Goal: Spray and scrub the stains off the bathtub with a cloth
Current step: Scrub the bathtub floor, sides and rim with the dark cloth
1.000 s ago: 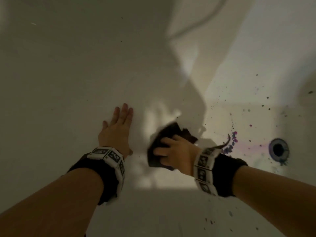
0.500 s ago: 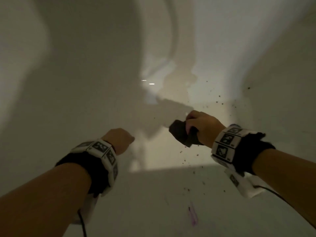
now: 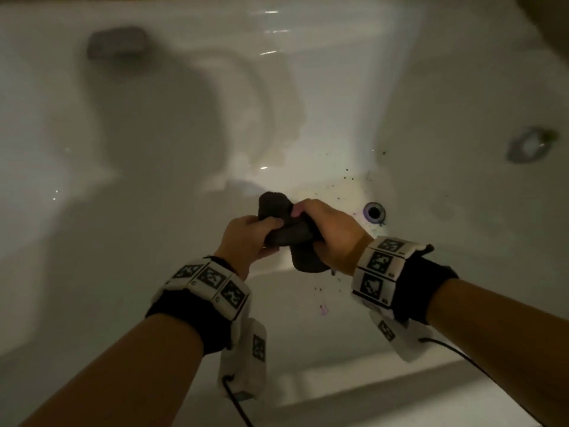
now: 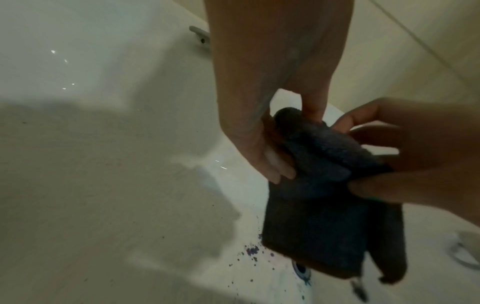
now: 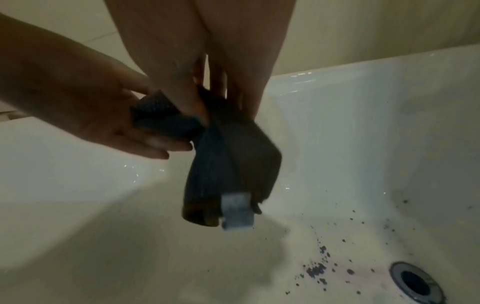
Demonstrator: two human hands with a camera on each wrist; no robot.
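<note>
Both hands grip dark cloth above tub: L hand, R hand, fingers curled.

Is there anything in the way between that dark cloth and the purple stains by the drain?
Nothing visible. Both hands hold the cloth in the air above the tub floor, and the purple stains lie bare beside the drain, with only open space between.

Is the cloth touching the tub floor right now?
No, the cloth hangs in the air from both hands, above the stains near the drain.
</note>
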